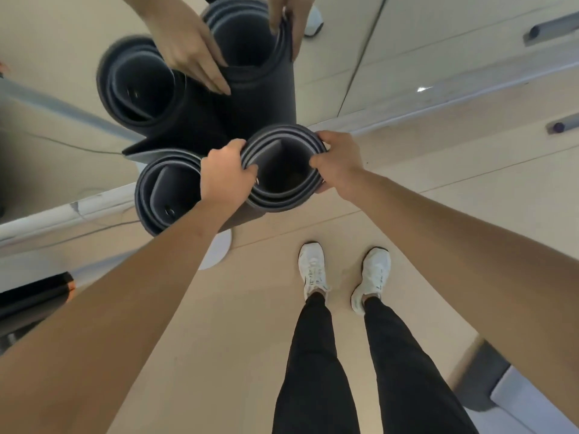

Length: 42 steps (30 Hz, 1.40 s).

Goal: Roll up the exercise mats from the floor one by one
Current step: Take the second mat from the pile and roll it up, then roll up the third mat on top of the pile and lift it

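A dark grey rolled mat (283,195) stands on end on the beige floor (219,339), right against the foot of a mirror (407,57), and the head view looks straight down into its open top, where about 3 loose coils show. The left hand (227,177) grips the left side of that top rim, its fingers curled over the edge and pinching the layers. The right hand (336,164) grips the right side of the rim in the same way, thumb inside the roll and fingers wrapped round the outside. Both arms are bare and reach forward from the lower corners. A second rolled mat (166,195) of the same dark colour stands upright just left of the first, touching it, partly behind the left wrist. The mirror repeats both rolls and both hands above them. A white disc (216,252) lies on the floor at the base of the 2 rolls. Nearer the person, 2 white shoes (313,270) stand side by side on the floor below black trousers (313,371). At the left edge lies a black and orange object (37,296), too cut off to identify.
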{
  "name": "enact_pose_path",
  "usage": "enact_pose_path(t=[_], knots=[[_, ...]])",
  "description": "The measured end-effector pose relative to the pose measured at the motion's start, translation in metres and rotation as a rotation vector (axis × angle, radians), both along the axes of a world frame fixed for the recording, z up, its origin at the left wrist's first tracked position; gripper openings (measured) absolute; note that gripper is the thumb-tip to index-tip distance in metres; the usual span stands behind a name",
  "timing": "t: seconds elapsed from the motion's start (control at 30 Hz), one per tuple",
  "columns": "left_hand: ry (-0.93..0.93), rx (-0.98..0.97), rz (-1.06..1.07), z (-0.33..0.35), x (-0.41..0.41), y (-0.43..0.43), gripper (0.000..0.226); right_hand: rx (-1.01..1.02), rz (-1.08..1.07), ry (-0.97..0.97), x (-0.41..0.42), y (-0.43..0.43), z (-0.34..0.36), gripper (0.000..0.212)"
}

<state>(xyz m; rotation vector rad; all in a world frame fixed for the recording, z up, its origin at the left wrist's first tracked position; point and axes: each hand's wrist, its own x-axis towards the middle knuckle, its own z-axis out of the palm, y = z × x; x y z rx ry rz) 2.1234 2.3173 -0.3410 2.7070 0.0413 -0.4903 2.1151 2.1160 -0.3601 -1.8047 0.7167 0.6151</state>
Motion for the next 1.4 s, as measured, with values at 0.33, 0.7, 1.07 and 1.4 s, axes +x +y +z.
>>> enact_pose_path(t=[0.33, 0.7, 1.07, 1.4], knots=[[-0.063, 0.283, -0.071, -0.004, 0.020, 0.022, 0.063, 0.090, 0.022, 0.007, 0.006, 0.012, -0.013, 0.047], [-0.114, 0.233, -0.032, -0.008, -0.010, 0.031, 0.082, 0.105, 0.042, -0.013, -0.022, 0.007, -0.001, 0.053], [-0.092, 0.005, 0.053, 0.044, -0.071, 0.012, 0.052, 0.097, -0.061, -0.100, -0.098, -0.025, 0.060, 0.024], [0.362, -0.299, -0.272, 0.104, -0.181, -0.081, 0.025, 0.053, -0.225, -0.095, -0.249, -0.109, 0.137, 0.027]])
